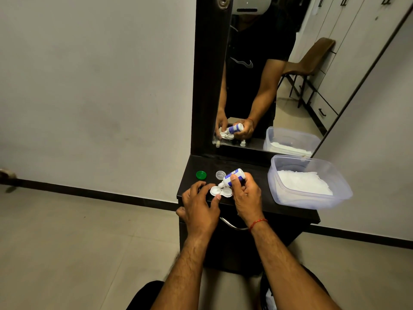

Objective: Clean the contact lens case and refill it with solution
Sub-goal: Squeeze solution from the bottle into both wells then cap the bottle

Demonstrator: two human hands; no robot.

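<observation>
On the counter, the lens case is pinched by the left hand; the solution bottle, gripped in the right hand, is tipped over it. Refilling appears underway; recapping remains.

No words or numbers are legible: the solution bottle, just past centre at 4 o'clock, wears a blue label with unreadable print, and a pale curved logo marks the black shirt reflected at 1 o'clock

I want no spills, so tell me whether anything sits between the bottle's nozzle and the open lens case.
Nothing visible does. The small white blue-labelled solution bottle in the right hand tips its nozzle over the white two-well lens case; the green cap and clear cap lie behind it.
</observation>
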